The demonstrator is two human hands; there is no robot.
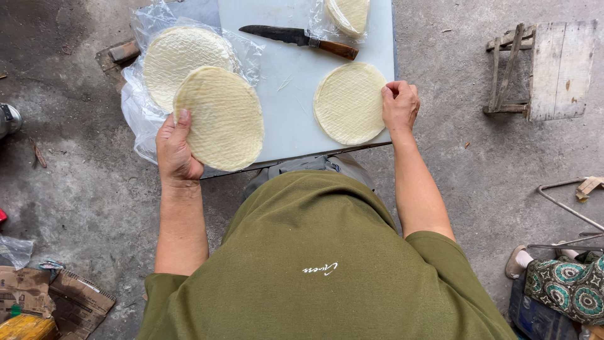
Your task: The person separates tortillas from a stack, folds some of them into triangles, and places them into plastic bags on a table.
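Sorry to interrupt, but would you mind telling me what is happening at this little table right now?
A person in a green shirt stands over a white cutting board. The left hand holds a stack of thin round wrappers over the board's left edge. The right hand pinches the edge of another stack lying flat on the board. A knife rests at the far side, and more wrappers sit in a plastic bag.
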